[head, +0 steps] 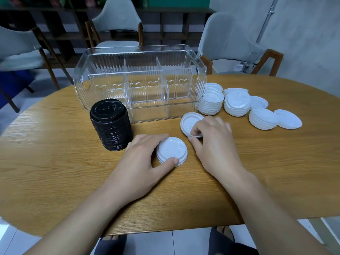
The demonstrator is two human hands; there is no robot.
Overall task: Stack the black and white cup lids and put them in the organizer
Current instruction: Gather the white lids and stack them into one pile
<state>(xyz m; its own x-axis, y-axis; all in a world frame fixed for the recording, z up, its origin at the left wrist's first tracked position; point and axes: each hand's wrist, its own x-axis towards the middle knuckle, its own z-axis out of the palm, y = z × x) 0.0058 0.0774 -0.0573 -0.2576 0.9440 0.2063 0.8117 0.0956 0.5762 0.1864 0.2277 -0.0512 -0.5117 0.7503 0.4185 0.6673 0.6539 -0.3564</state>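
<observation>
The desk (55,162) was a rounded wooden top whose near edge curved beneath the person's forearms and whose far edge ran behind the organizer (139,85). That clear ribbed box stood near the far edge, left of middle, split by upright dividers into compartments, none of which held any lids. Just in front of its left end, touching or nearly touching its wall, rose the black stack (111,126), tall and leaning slightly. The left hand (143,162) rested near the desk's middle, its fingers curled round a short white stack (172,150) lying dome up, thumb on the near rim and the other fingers behind the far rim. Just beyond it to the right, the right hand (211,144) pinched the near rim of a single white lid (191,123) that lay hollow side up, close to the organizer's front right corner; thumb and forefinger were closed on that rim. Toward the right edge lay more white lids in loose piles (237,105), some tight against the organizer's right end, others spread outward, the outermost (288,119) lying flat and alone. Bare wood stretched along the left edge and across the whole near side between the hands and the near edge, and also right of the right forearm. Chairs (117,21) stood beyond the far edge.
</observation>
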